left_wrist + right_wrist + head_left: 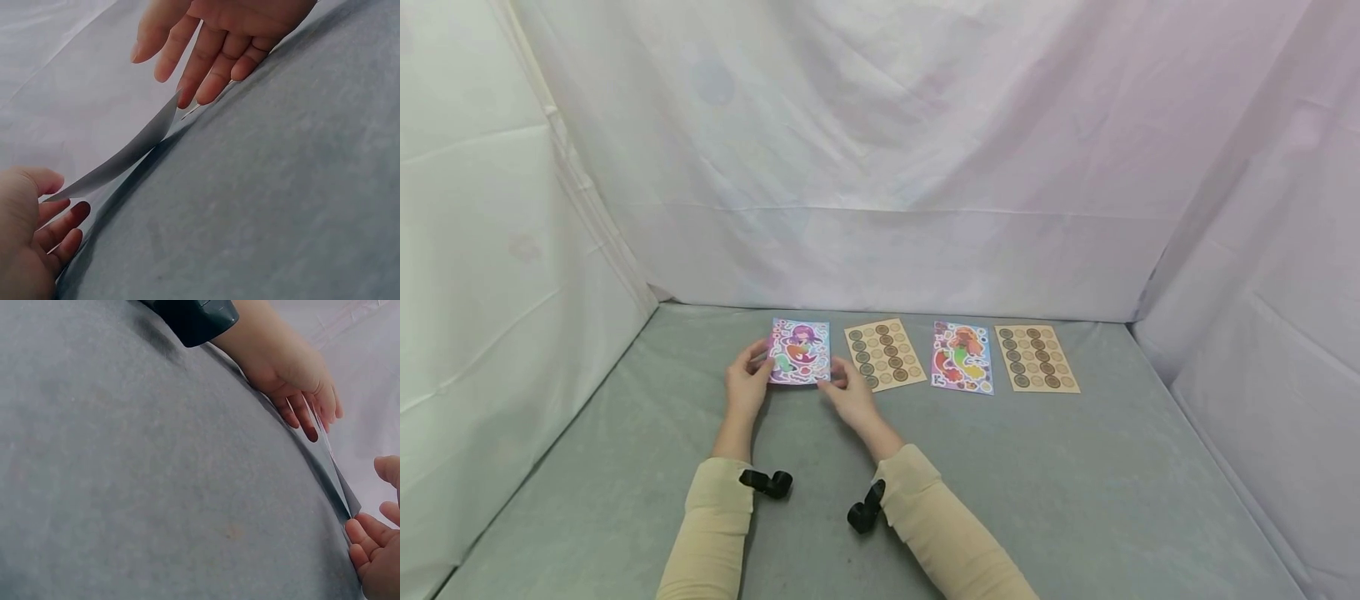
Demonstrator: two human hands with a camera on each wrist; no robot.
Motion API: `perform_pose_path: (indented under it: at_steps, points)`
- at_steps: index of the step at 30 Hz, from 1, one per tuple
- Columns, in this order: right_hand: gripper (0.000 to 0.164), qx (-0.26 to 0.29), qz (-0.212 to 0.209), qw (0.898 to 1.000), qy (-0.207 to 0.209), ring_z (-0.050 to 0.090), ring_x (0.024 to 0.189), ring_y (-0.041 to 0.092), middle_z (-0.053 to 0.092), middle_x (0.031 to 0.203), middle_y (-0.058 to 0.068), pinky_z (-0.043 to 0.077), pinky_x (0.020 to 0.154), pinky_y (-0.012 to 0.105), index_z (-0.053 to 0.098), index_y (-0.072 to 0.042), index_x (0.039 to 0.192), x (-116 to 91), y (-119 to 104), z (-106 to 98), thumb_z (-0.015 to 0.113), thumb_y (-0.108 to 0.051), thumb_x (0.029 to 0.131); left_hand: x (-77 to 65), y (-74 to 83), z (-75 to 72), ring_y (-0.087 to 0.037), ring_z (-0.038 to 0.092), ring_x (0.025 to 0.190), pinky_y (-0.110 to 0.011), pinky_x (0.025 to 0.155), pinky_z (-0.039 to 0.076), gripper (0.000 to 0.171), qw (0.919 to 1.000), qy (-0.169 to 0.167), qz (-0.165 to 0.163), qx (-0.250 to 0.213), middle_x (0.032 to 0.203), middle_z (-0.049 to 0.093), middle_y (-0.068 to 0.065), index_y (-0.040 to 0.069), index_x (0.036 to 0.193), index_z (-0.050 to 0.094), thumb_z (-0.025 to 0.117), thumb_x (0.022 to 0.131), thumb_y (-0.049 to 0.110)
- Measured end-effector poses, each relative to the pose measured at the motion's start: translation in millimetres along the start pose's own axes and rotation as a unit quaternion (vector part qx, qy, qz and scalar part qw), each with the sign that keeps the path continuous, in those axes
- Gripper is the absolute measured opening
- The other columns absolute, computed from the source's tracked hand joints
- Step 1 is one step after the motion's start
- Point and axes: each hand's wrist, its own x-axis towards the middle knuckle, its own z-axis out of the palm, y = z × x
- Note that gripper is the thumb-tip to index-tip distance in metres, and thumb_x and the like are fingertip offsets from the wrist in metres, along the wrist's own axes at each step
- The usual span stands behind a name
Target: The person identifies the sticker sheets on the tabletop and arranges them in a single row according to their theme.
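Note:
A sticker sheet with a purple-haired mermaid [800,346] is tipped up from the grey table at its near edge. My left hand [747,387] pinches its left side, thumb on top and fingers underneath. At the near right corner is my right hand [852,400], its thumb apart from its fingers. The left wrist view shows the sheet's plain underside [128,156] bowed between both hands. There, the right hand's fingers [206,56] are extended and the sheet's corner meets a fingertip.
Rightward in a row lie a tan sheet of round stickers [886,354], another mermaid sticker sheet [962,358] and a second tan sheet [1037,358]. White cloth [880,167] hangs behind and at both sides of the grey table [1075,500]. Black wrist cameras [767,483] sit at both cuffs.

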Motion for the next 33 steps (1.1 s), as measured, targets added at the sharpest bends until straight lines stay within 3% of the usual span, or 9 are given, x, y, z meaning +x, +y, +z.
perform_pose_path:
  at_steps: [7, 17, 24, 33]
  points:
    - [0.051, 0.015, -0.002, 1.0, 0.006, 0.055, 0.107, 0.02, 0.058, 0.125, 0.007, 0.05, 0.085, 0.034, 0.048, -0.009, 0.138, -0.4, 0.3, 0.0, 0.065, -0.022, 0.092, -0.4, 1.4, 0.8, -0.023, 0.058, 0.103, -0.013, 0.071, 0.048, 0.039, 0.9995, 0.017, 0.013, -0.024, 0.128, 0.057, -0.012, 0.003, 0.13, 0.057, 0.061, 0.092, 0.001]
    - [0.047, 0.032, -0.01, 0.999, 0.028, 0.058, 0.103, 0.023, 0.061, 0.119, 0.01, 0.051, 0.083, 0.032, 0.052, -0.005, 0.133, -1.3, -0.1, 0.6, 0.066, -0.018, 0.09, -0.4, 3.3, 2.5, -0.016, 0.061, 0.091, -0.013, 0.067, 0.05, 0.044, 0.9981, 0.031, 0.009, -0.053, 0.125, 0.059, -0.013, 0.002, 0.131, 0.056, 0.063, 0.088, -0.005]
    - [0.046, 0.066, 0.011, 0.996, 0.05, 0.06, 0.098, 0.022, 0.063, 0.114, 0.01, 0.053, 0.078, 0.029, 0.054, -0.003, 0.13, 1.5, 1.4, 1.3, 0.068, -0.017, 0.089, -0.8, 6.0, 4.2, -0.011, 0.062, 0.087, -0.015, 0.072, 0.051, 0.045, 0.9958, 0.034, 0.007, -0.084, 0.126, 0.059, -0.013, 0.001, 0.131, 0.056, 0.064, 0.087, -0.006]
    - [0.048, 0.102, 0.034, 0.992, 0.064, 0.061, 0.095, 0.018, 0.062, 0.112, 0.008, 0.053, 0.078, 0.027, 0.052, -0.005, 0.132, 2.9, -1.9, -2.3, 0.068, -0.016, 0.089, -4.2, 14.3, 6.4, -0.014, 0.062, 0.089, -0.015, 0.072, 0.052, 0.048, 0.9938, 0.036, -0.001, -0.105, 0.127, 0.059, -0.012, 0.002, 0.132, 0.055, 0.064, 0.085, -0.008]
